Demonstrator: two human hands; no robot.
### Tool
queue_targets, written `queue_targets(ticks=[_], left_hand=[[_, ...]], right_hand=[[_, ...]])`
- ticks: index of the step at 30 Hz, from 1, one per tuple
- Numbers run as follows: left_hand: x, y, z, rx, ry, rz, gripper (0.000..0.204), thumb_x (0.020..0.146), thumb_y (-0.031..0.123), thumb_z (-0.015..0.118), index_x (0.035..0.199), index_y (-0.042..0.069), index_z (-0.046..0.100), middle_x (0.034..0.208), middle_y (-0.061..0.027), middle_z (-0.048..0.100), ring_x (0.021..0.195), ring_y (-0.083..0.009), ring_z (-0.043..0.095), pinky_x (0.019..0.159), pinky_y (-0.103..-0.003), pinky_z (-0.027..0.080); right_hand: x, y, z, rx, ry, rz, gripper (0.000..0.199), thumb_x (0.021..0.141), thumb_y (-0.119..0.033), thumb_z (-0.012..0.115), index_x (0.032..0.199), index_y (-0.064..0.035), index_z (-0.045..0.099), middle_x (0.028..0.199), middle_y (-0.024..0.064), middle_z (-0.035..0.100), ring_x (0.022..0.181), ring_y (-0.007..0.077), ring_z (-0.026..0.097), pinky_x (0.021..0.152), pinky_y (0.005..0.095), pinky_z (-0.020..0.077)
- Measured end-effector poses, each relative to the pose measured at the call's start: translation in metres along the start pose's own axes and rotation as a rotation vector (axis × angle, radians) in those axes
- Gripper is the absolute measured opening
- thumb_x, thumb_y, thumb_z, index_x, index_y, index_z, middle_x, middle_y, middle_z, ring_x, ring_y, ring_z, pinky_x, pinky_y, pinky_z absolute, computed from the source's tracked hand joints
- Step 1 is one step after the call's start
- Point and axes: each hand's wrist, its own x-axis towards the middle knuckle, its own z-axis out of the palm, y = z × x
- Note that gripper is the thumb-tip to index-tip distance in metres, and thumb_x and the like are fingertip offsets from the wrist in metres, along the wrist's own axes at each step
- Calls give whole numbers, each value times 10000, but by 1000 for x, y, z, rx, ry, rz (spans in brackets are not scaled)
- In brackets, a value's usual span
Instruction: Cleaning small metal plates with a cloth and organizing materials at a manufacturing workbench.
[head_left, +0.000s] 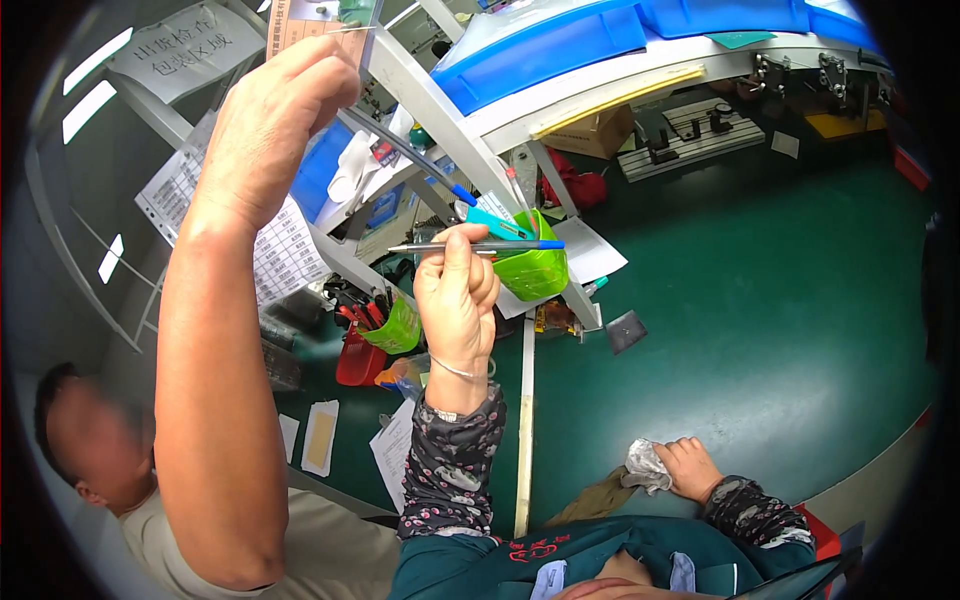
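My left hand is raised at the middle, closed on a slim dark pen with a blue end. The pen lies level between thumb and fingers, its tip pointing left. Just behind it, a green holder is fixed to a white post and holds a turquoise utility knife. My right hand rests low on the right of the green table, closed on a crumpled white cloth. Olive cloth lies beside it.
A co-worker's bare arm reaches up at left, its hand near a labelled card. Another blue-ended pen slants below that hand. Blue bins line the shelf. A green tool holder and small black square are nearby.
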Motion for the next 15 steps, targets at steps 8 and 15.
queue_targets(ticks=[8, 15], left_hand=[[-4, -19, -3, -384, -74, -107, 134, 689, -102, 363, 690, 12, 433, 782, -14, 412, 724, -84, 400, 676, -177, 355], [2, -16, 13, -159, -114, 34, 94, 715, -84, 424, 748, -3, 457, 796, -6, 441, 729, -93, 405, 711, -194, 362]], right_hand=[[1, 0, 2, 48, 45, 6, 534, 612, -203, 645, 1073, -4, 462, 835, 110, 495, 793, 258, 464, 701, 349, 353], [0, 1, -7, -14, 45, 31, 500, 620, -143, 612, 1080, -9, 467, 838, 97, 497, 782, 241, 468, 694, 340, 354]])
